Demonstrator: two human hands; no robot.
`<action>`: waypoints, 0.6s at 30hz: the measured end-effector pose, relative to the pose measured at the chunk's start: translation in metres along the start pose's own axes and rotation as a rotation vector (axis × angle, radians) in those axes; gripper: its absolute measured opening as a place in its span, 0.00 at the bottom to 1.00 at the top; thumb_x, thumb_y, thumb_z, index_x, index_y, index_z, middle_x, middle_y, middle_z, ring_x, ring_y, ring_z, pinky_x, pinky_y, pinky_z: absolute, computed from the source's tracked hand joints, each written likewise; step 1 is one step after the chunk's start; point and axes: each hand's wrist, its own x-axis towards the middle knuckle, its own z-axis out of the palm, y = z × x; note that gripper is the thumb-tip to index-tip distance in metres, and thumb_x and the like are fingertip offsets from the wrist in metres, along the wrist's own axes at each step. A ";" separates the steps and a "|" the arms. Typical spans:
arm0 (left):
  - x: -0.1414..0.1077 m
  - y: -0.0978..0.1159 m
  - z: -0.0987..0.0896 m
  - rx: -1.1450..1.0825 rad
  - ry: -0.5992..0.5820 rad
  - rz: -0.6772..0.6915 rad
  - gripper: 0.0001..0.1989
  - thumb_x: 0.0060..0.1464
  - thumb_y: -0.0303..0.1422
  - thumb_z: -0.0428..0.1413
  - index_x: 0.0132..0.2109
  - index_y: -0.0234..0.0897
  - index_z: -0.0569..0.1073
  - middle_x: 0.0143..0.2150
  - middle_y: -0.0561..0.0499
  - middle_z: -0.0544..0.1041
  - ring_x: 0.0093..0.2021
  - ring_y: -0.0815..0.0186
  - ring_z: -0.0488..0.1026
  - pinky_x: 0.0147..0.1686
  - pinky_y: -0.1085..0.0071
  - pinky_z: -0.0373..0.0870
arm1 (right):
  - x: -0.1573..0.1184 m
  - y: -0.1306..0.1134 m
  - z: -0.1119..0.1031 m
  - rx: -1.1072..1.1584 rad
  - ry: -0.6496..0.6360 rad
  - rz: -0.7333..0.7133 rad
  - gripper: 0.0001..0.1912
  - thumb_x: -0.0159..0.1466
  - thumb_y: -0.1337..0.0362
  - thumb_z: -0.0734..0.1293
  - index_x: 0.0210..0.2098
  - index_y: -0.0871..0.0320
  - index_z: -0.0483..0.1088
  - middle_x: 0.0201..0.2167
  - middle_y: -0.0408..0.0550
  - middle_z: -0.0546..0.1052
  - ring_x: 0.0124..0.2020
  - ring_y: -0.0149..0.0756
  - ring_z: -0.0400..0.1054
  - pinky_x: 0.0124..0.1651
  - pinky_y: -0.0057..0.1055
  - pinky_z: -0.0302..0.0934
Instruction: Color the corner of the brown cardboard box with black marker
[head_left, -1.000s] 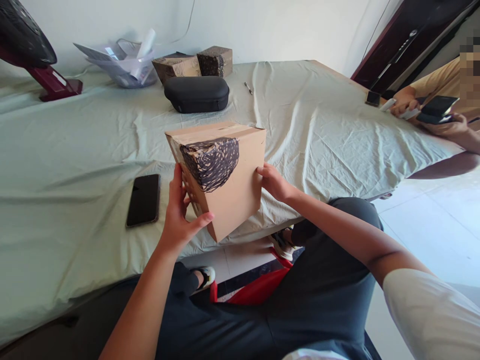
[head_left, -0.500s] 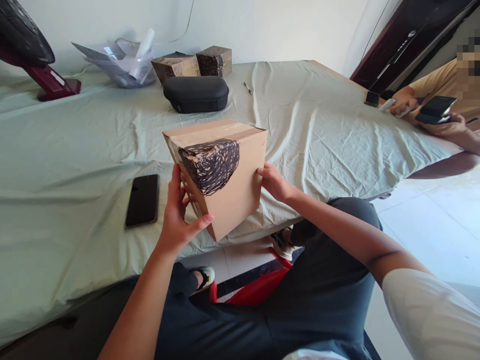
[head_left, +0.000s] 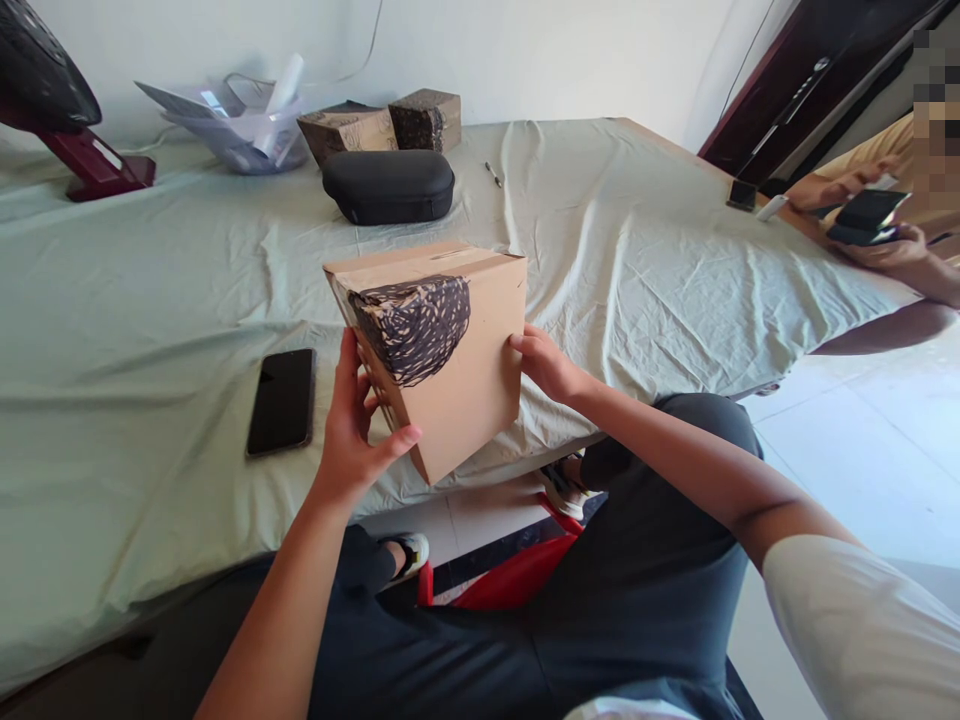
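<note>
Cardboard box [head_left: 472,385], one: tilted, held between both hands at near edge of pale green cloth [head_left: 660,260]; upper left corner scribbled black. Left hand [head_left: 354,425]: clasping box's left side, thumb on near face, fingers along side. Right hand [head_left: 551,365]: gripping right edge, some fingers hidden behind. Dark phone [head_left: 281,402]: flat, just left of left hand. Black case [head_left: 388,190]: beyond grip. Smaller cartons [head_left: 351,132], two: behind case. Pen [head_left: 493,174]: beyond grip, right of case.

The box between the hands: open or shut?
Shut, as far as shows: the cardboard box has no raised flap or opening on its upper or scribbled face. Hidden sides: cannot tell.
</note>
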 end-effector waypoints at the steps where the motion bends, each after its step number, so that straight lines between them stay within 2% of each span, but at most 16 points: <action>1: 0.000 0.000 0.000 0.001 0.001 -0.003 0.69 0.42 0.58 0.83 0.86 0.68 0.60 0.89 0.46 0.60 0.82 0.33 0.67 0.60 0.53 0.85 | 0.000 0.000 0.000 0.001 -0.002 0.000 0.29 0.69 0.39 0.75 0.60 0.51 0.82 0.66 0.52 0.86 0.72 0.58 0.77 0.80 0.57 0.68; 5: 0.000 0.000 -0.003 0.018 -0.011 -0.002 0.70 0.42 0.57 0.83 0.87 0.69 0.60 0.90 0.48 0.58 0.86 0.31 0.60 0.69 0.45 0.81 | 0.001 0.001 -0.001 -0.008 0.005 -0.007 0.27 0.68 0.42 0.73 0.58 0.53 0.82 0.64 0.52 0.87 0.72 0.60 0.77 0.80 0.59 0.68; 8: 0.000 0.001 -0.006 0.067 -0.057 0.030 0.69 0.44 0.52 0.83 0.87 0.66 0.58 0.91 0.47 0.57 0.88 0.33 0.56 0.81 0.37 0.67 | 0.001 0.002 -0.002 -0.029 0.002 -0.041 0.24 0.66 0.48 0.73 0.55 0.52 0.83 0.62 0.51 0.87 0.73 0.60 0.75 0.81 0.60 0.65; 11: 0.000 -0.001 -0.007 0.139 -0.080 0.039 0.69 0.45 0.48 0.84 0.87 0.58 0.59 0.88 0.42 0.62 0.87 0.33 0.60 0.87 0.34 0.54 | -0.002 -0.004 0.000 -0.091 0.008 -0.103 0.25 0.62 0.50 0.75 0.56 0.50 0.83 0.61 0.49 0.87 0.75 0.60 0.72 0.82 0.60 0.64; 13: -0.001 -0.004 -0.007 0.173 -0.041 0.025 0.65 0.47 0.47 0.82 0.86 0.53 0.62 0.84 0.38 0.68 0.85 0.34 0.65 0.87 0.34 0.54 | -0.004 -0.011 0.003 -0.129 0.012 -0.136 0.28 0.62 0.48 0.78 0.59 0.49 0.83 0.61 0.49 0.87 0.76 0.60 0.72 0.81 0.58 0.66; 15: -0.002 -0.008 -0.009 0.186 0.003 -0.013 0.57 0.50 0.45 0.80 0.83 0.50 0.66 0.78 0.37 0.75 0.80 0.36 0.72 0.85 0.34 0.60 | -0.006 -0.017 0.006 -0.157 0.001 -0.169 0.30 0.63 0.45 0.79 0.62 0.48 0.82 0.62 0.49 0.87 0.75 0.58 0.73 0.80 0.56 0.67; 18: -0.004 -0.015 -0.019 0.192 0.037 -0.041 0.44 0.50 0.42 0.79 0.73 0.48 0.77 0.67 0.40 0.83 0.72 0.37 0.80 0.81 0.33 0.67 | -0.007 -0.021 0.007 -0.178 -0.053 -0.225 0.35 0.66 0.40 0.80 0.67 0.49 0.81 0.67 0.52 0.85 0.72 0.55 0.76 0.77 0.53 0.71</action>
